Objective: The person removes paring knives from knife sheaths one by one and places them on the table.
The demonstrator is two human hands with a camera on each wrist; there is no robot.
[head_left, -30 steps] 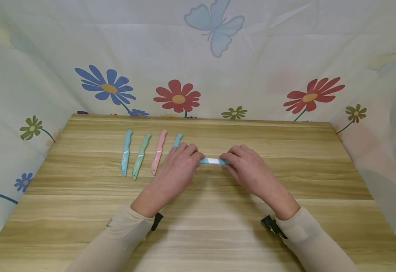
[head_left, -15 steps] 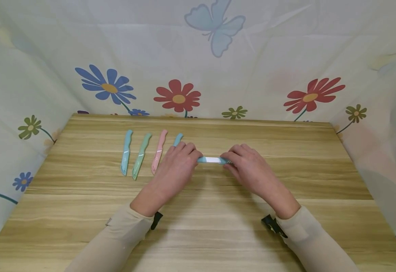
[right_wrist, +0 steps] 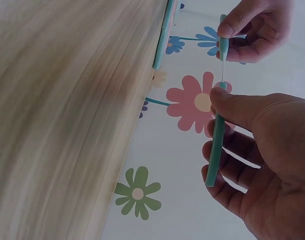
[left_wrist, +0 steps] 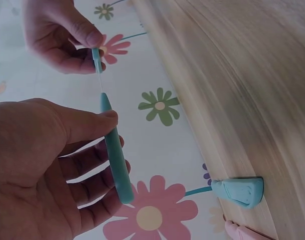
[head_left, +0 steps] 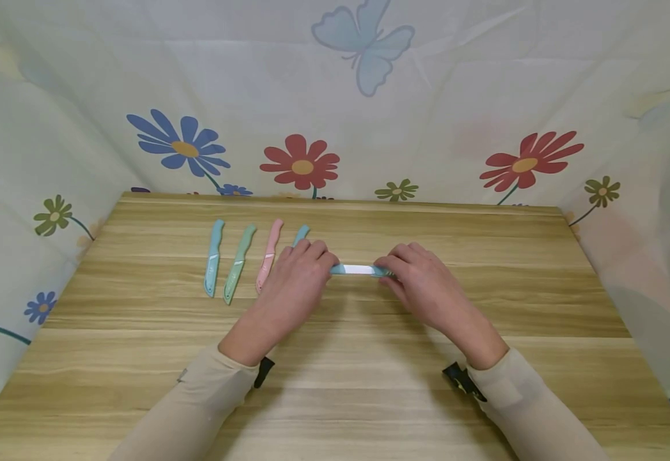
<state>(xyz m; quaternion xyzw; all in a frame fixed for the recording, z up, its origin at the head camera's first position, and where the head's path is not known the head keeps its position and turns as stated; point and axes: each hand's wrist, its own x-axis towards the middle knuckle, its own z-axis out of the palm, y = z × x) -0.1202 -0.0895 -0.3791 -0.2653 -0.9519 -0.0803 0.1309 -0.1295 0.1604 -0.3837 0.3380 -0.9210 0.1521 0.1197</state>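
Note:
Over the table, a small kitchen knife is held level between both hands, its pale blade (head_left: 358, 269) partly bare. My left hand (head_left: 306, 272) pinches its blue-green handle (left_wrist: 116, 155) between thumb and fingers. The right hand (head_left: 418, 278) grips the matching blade sheath (right_wrist: 217, 145), which still covers the tip end of the blade. Left of the hands, a blue knife (head_left: 214, 259), a green knife (head_left: 239, 266) and a pink knife (head_left: 269, 253) lie sheathed in a row. Another blue knife (head_left: 302, 235) is mostly hidden behind my left hand.
The wood-grain table (head_left: 484, 410) reaches back to a white flower-print curtain (head_left: 450, 109), which also hangs along both sides. The row of knives lies on the left rear part of the table.
My left hand has drawn slightly to the left with the handle, and a longer stretch of blade shows between the hands. The right hand has barely moved.

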